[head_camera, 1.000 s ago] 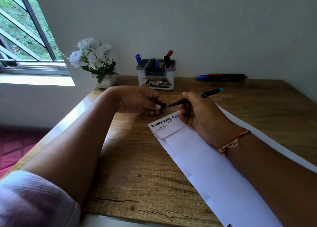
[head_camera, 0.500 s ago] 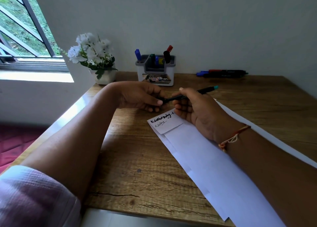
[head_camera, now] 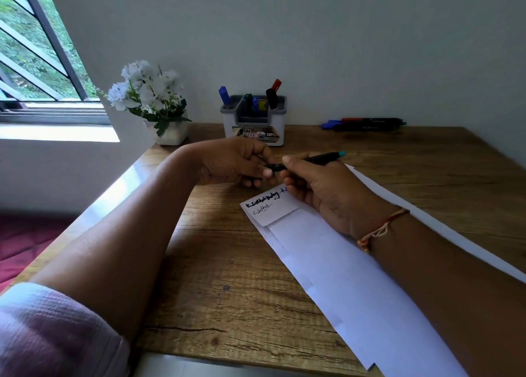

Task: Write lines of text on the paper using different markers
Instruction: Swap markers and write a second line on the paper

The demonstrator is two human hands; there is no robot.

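1. Two forearms frame the near view; a long strip of white paper (head_camera: 336,265) lies diagonally on the wooden desk (head_camera: 216,299), its lower end cut off by the frame edge.
2. At the paper's far end, a bold dark line and a thin fainter line are written; both are too small to read, and the right hand (head_camera: 321,188) covers the bold line's tail.
3. Right hand, closed round a black marker with a teal end (head_camera: 318,159), holds it above the paper's top.
4. Left hand (head_camera: 239,163) pinches the marker's other end; cap or bare tip cannot be told, since fingers hide it.
5. Judgement: a capping or uncapping step between lines. Next move calls for a straight pull or push along the barrel, then either writing a third line or swapping markers.
6. Farther back: holder (head_camera: 253,120) with upright markers, three loose markers (head_camera: 367,123) by the wall, flower pot (head_camera: 170,131).
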